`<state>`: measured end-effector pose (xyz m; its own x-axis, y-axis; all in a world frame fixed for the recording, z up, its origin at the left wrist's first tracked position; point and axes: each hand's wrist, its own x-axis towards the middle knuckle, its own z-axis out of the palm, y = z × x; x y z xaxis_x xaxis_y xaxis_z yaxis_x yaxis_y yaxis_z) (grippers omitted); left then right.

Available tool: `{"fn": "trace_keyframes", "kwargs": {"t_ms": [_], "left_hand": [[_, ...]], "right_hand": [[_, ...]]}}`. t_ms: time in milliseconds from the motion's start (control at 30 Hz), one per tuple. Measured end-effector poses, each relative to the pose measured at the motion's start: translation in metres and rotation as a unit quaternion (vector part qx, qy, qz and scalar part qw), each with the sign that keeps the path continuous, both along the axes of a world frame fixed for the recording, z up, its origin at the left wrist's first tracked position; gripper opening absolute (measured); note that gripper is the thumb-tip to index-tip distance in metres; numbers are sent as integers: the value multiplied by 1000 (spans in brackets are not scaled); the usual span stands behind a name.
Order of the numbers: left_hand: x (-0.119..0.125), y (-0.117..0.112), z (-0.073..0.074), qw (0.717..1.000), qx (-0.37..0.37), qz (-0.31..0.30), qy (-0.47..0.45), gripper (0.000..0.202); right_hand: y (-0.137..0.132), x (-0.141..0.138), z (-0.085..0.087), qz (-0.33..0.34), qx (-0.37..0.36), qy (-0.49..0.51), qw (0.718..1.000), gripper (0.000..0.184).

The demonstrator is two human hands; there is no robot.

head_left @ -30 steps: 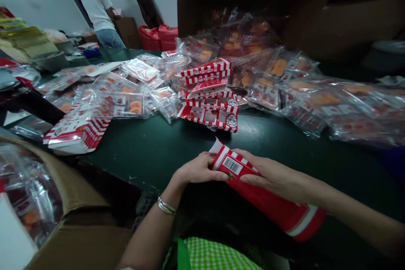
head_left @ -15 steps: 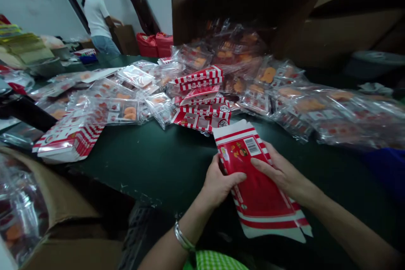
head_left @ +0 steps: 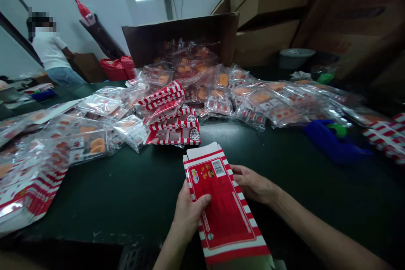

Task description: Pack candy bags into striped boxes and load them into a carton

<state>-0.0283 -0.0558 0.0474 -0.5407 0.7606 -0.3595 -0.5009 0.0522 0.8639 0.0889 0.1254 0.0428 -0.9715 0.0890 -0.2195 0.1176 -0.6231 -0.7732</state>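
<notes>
Both my hands hold a flat red and white striped carton (head_left: 221,202) with a barcode near its top, just above the dark green table (head_left: 126,190). My left hand (head_left: 189,215) grips its left edge, thumb across the red face. My right hand (head_left: 255,184) clasps the right edge, fingers curled behind it. The carton points away from me, its white top flap open. Beyond it lies a small pile of the same striped cartons (head_left: 172,124).
Several clear packets with orange contents (head_left: 253,101) spread across the table and spill from an open cardboard box (head_left: 180,38). More striped cartons (head_left: 28,198) lie at left. A blue object (head_left: 335,145) sits at right. A person in white (head_left: 50,57) stands far left. Brown boxes (head_left: 278,8) are stacked behind.
The carton has gone from being gripped at its end to held flat and face up by both edges. The view has tilted up and swung right, showing the blue object.
</notes>
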Motion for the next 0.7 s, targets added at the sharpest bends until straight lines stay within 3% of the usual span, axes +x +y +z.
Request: {"fn": "trace_keyframes", "kwargs": {"t_ms": [67, 167, 333, 433, 500, 567, 633, 700], "left_hand": [[-1, -4, -2, 1000, -7, -19, 17, 57], [-3, -8, -6, 998, -8, -36, 45, 50], [3, -10, -6, 994, 35, -60, -82, 41], [8, -11, -4, 996, 31, -26, -75, 44], [12, -13, -2, 998, 21, -11, -58, 45], [15, -15, -1, 998, 11, -18, -51, 45], [17, -17, 0, 997, 6, -41, -59, 44], [19, -20, 1, 994, 12, -64, -83, 42]], "right_hand": [[-9, 5, -5, -17, -4, -12, 1000, 46], [-17, 14, -8, -44, -22, -33, 998, 46], [-29, 21, -5, -75, -24, -50, 996, 53], [-34, 31, 6, -94, 127, -89, 983, 43], [-35, 41, 15, -102, 297, -116, 942, 38], [-33, 50, 22, -102, 403, -129, 900, 40], [-31, 54, 23, -90, 379, -134, 911, 39], [-30, 55, 19, -81, 253, -125, 956, 36]]}}
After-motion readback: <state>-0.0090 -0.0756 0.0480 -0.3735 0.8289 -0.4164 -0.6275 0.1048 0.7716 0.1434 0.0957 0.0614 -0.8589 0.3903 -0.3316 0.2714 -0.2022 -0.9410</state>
